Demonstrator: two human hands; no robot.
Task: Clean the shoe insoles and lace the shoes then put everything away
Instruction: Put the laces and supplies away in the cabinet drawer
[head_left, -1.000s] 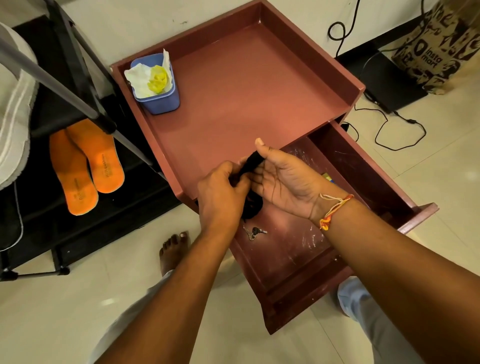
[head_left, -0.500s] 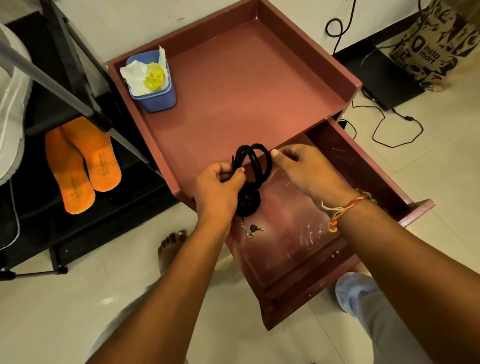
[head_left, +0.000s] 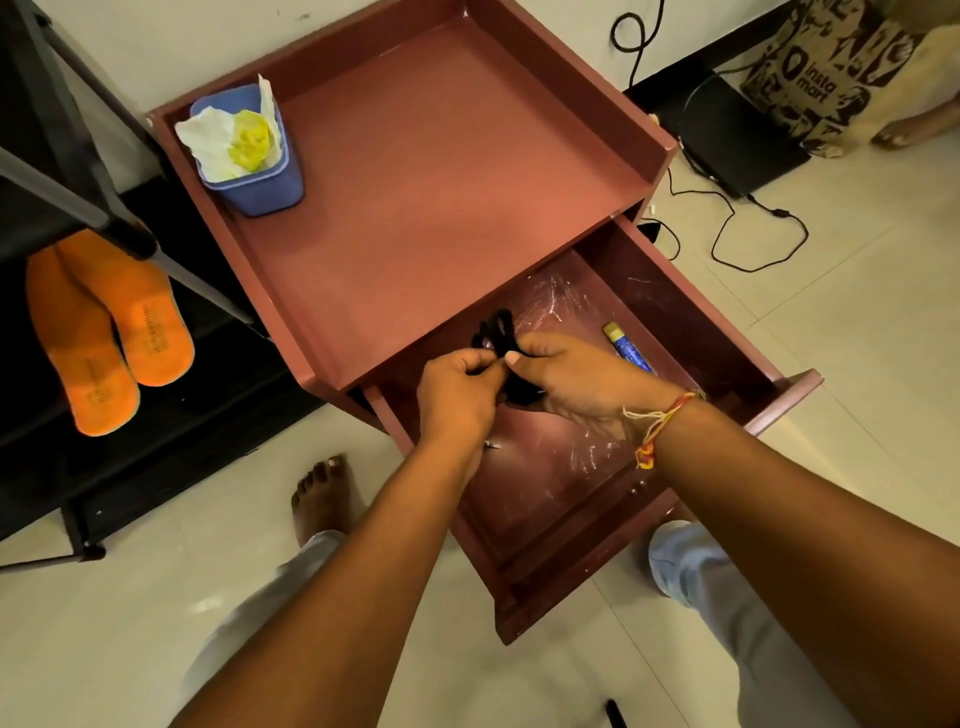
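A bundle of black shoelaces (head_left: 496, 332) is pinched between my left hand (head_left: 454, 392) and my right hand (head_left: 571, 382), just above the open maroon drawer (head_left: 701, 332). Loops of the laces stick out above my fingers; the rest is hidden between my palms. Two orange insoles (head_left: 106, 332) lie side by side on a lower shelf of the black shoe rack (head_left: 124, 228) at the left.
On the maroon cabinet top (head_left: 441, 171) stands a blue tub (head_left: 260, 176) with white and yellow cloths. A blue tube (head_left: 626, 345) and a small key (head_left: 491, 445) lie in the drawer. Cables and a printed bag (head_left: 826, 67) sit on the floor at the right. My bare foot (head_left: 319, 493) is beside the drawer.
My hands have drawn closer together around the laces and lowered toward the drawer. The wide loops seen half a second ago are now bunched smaller. The view has tilted slightly, showing the blue tube.
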